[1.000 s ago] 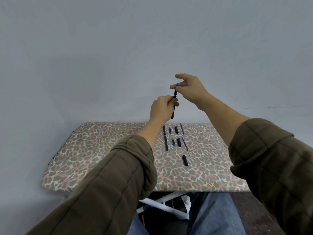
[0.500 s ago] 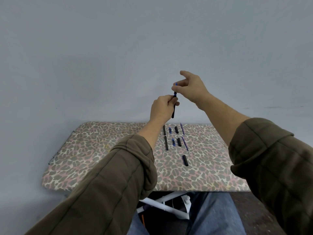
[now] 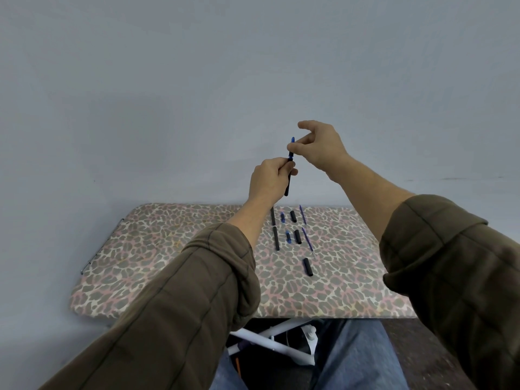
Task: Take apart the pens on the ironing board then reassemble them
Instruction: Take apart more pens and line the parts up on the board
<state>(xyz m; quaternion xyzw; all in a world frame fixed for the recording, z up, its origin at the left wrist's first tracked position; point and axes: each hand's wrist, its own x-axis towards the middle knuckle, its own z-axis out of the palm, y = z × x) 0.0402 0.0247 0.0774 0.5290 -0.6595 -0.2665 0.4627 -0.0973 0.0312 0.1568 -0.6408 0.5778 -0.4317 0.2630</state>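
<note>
Above the leopard-print ironing board (image 3: pixel 174 257) my left hand (image 3: pixel 267 181) grips a black pen barrel (image 3: pixel 287 184), held upright. My right hand (image 3: pixel 320 147) pinches the blue tip piece (image 3: pixel 291 149) at the barrel's top end. On the board lie loose pen parts in rows: two long black barrels (image 3: pixel 276 237), two small blue tips (image 3: pixel 288 237), black caps (image 3: pixel 297 236), thin blue refills (image 3: pixel 306 238), and one black cap (image 3: pixel 307 267) nearer to me.
A plain grey wall stands right behind the board. The board's white legs (image 3: pixel 270 342) and my jeans-clad knees (image 3: pixel 360 358) show below its near edge. My brown sleeves fill the lower corners.
My right hand's fingers have shifted around the blue tip piece, and more of the blue piece now shows above the barrel. The left hand has stayed almost still.
</note>
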